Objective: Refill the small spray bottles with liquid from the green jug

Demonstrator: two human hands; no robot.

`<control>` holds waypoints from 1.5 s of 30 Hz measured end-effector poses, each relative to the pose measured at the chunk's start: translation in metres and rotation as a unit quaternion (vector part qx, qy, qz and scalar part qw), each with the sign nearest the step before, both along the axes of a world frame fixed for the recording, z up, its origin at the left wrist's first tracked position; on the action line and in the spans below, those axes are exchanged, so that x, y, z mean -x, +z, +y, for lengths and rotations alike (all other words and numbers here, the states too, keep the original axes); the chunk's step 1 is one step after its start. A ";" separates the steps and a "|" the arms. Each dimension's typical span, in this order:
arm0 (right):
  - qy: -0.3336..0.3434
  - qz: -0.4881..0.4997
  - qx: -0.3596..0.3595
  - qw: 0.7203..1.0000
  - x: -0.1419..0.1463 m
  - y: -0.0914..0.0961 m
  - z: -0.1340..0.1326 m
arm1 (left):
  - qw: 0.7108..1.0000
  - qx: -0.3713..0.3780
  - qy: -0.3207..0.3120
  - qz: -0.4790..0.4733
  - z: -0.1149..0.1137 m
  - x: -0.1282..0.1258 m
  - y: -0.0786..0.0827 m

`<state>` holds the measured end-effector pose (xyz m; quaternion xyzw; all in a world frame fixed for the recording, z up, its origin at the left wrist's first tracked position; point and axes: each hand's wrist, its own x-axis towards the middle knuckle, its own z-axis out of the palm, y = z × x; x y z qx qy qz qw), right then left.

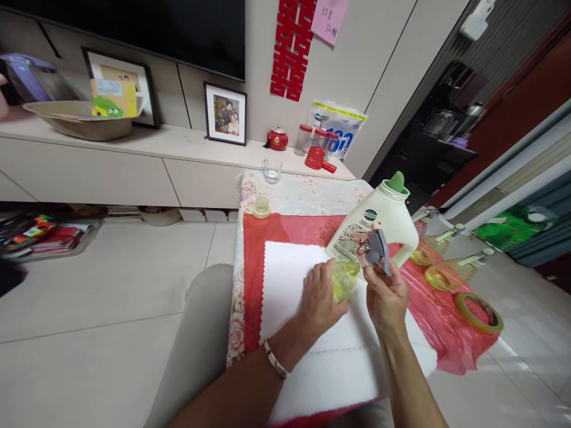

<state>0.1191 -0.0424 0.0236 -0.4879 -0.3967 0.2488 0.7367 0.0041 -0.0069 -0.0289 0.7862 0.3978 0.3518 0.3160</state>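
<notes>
My left hand (319,294) is wrapped round a small clear bottle (345,282) with a yellow-green tint, its neck open, over the white cloth (289,279). Between the fingers of my right hand (387,291) is a grey plastic piece with a flared rim (379,251), tilted on its side; its exact kind is unclear. Just behind my hands stands a large cream detergent bottle (375,217), uncapped, with a green pouring spout (396,182). A pale green translucent cap (261,207) sits at the table's left side.
Several spray bottles (450,275) with yellow liquid lie or stand at the right on red plastic sheeting (428,303), near a roll of tape (479,312). A glass cup (272,171) stands at the table's far edge. Beyond, a white cabinet (196,139) holds jars and frames.
</notes>
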 end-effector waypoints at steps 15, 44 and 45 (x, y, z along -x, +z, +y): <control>0.026 -0.016 0.044 0.999 -0.006 -0.019 -0.004 | 1.000 0.014 0.000 0.008 -0.001 0.001 0.002; 0.041 -0.031 0.079 0.995 0.000 -0.016 -0.004 | 1.000 0.014 -0.002 0.007 -0.001 0.001 0.003; 0.041 -0.031 0.078 0.996 0.001 -0.016 -0.004 | 1.000 0.012 -0.002 0.007 -0.001 0.001 0.002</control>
